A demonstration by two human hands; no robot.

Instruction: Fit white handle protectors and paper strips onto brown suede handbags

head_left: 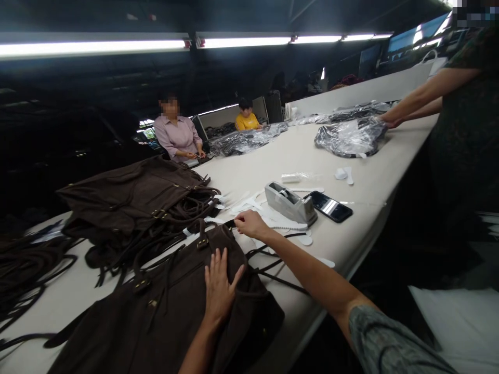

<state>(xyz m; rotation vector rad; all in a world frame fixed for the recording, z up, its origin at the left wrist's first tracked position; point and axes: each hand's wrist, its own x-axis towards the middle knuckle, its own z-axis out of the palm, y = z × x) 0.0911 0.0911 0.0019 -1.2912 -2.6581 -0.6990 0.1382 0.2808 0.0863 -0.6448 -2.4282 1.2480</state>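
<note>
My left grip [220,285] lies spread flat, fingers apart, pressing down on a dark brown suede-like tote bag [175,317] that sits on the white tabletop [268,156]. My right grip [251,224] is curled at the bag's top edge, near a brass-buckled strap tab [201,241]; whether it pinches anything there I cannot tell. The bag looks soft and floppy, fairly light apart from its metal fittings, so I'd judge it slumps unless held by the firmer top edge or the handle tabs, and the nap should give my palm little slip. Long, thin dark brown straps [268,270] trail from it. Beyond my right grip are a grey tape dispenser [290,202], a black smartphone [328,206] and white cutouts [253,204]; a heap of similar brown bags [132,200] lies to my left.
</note>
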